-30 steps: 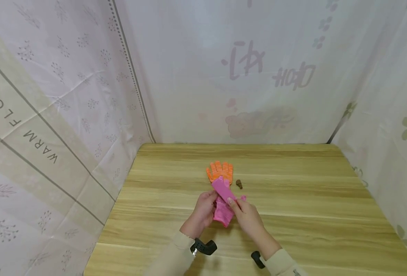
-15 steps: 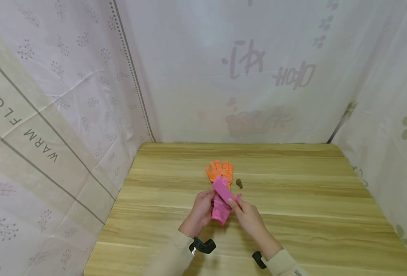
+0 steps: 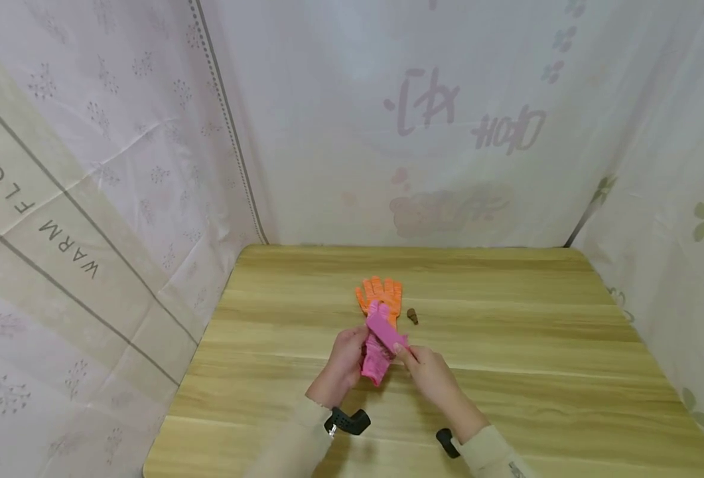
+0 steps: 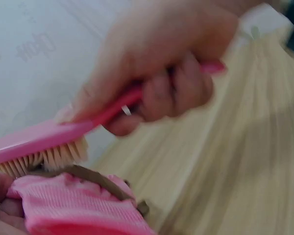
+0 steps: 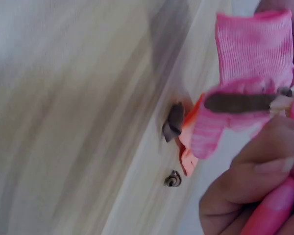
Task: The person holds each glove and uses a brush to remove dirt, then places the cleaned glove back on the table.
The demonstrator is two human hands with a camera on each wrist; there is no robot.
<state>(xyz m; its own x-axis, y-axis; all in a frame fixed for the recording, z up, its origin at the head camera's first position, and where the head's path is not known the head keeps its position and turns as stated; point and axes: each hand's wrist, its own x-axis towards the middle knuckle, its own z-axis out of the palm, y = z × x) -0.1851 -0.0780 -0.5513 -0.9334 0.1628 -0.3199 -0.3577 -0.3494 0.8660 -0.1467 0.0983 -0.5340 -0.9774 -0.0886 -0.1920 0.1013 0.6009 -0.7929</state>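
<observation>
My right hand grips the thin handle of a pink brush. Its pale bristles face down against a pink knitted glove. A brown, clay-like strip lies across the glove beside the bristles. On the left, my left hand holds the glove by its side, fingers partly hidden by the fabric. The glove's ribbed cuff hangs toward me in the head view. Behind it lies an orange glove, palm area partly covered by the pink one.
To the right of the orange glove, a small brown lump lies on the wood-grain table. The right wrist view shows a coiled brown piece and another dark brown piece near the gloves. Patterned curtains enclose the table's back and sides.
The pink glove's cuff has shifted left and slightly up, with my left hand drifting a little left. The brush has stayed over the glove in my right hand's grip.
</observation>
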